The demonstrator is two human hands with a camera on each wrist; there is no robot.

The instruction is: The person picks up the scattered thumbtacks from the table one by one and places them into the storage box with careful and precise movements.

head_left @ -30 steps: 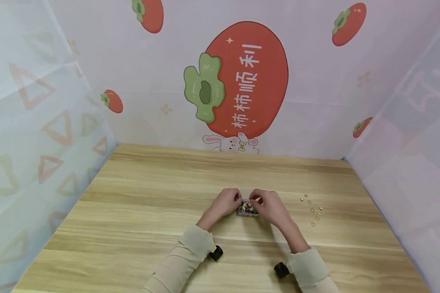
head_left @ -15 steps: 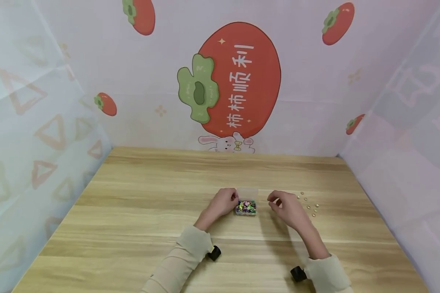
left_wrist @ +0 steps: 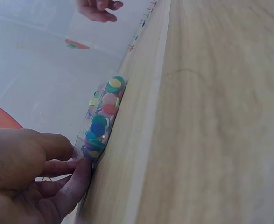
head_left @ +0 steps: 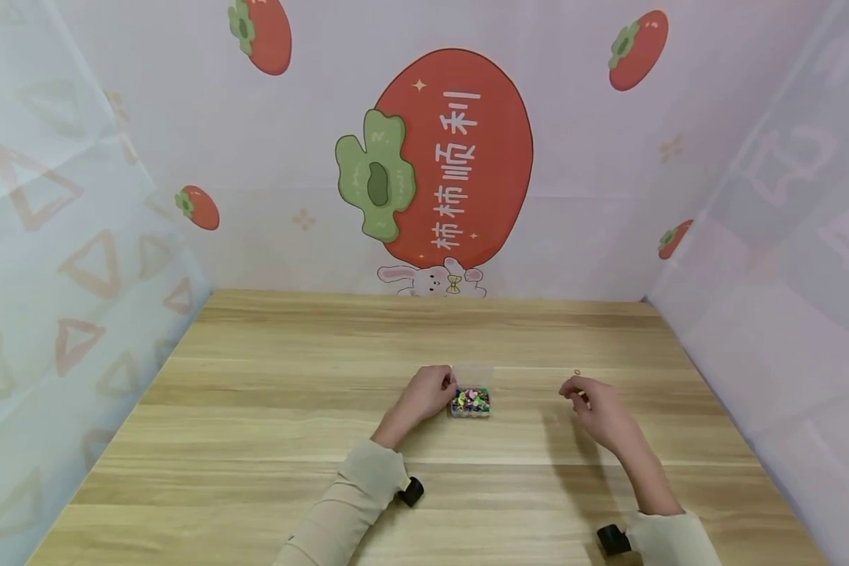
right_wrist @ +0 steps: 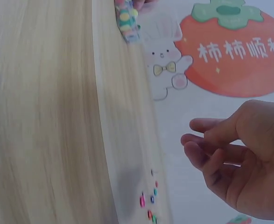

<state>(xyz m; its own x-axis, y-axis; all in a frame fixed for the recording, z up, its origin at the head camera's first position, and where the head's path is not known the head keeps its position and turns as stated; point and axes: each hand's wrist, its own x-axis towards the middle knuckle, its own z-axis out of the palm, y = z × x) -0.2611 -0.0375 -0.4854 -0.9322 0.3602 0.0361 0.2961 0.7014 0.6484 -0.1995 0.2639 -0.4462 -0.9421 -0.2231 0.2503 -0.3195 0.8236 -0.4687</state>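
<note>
A small clear plastic box full of colourful flat-headed thumbtacks stands on the table, its clear lid raised at the back. My left hand pinches the box's left end between thumb and fingers, as the left wrist view also shows with the tacks behind the wall. Off to the right, my right hand hovers above the table with loosely bent fingers and nothing visible between them. Below it in the right wrist view, several loose thumbtacks lie scattered; from the head, that hand hides most of them.
The wooden table meets a printed backdrop at its far edge. Side sheets rise on the left and right. Black wrist cameras sit at both cuffs.
My right hand has left the box and moved right, over the loose thumbtacks. My left hand keeps its grip on the box. The head view has shifted slightly.
</note>
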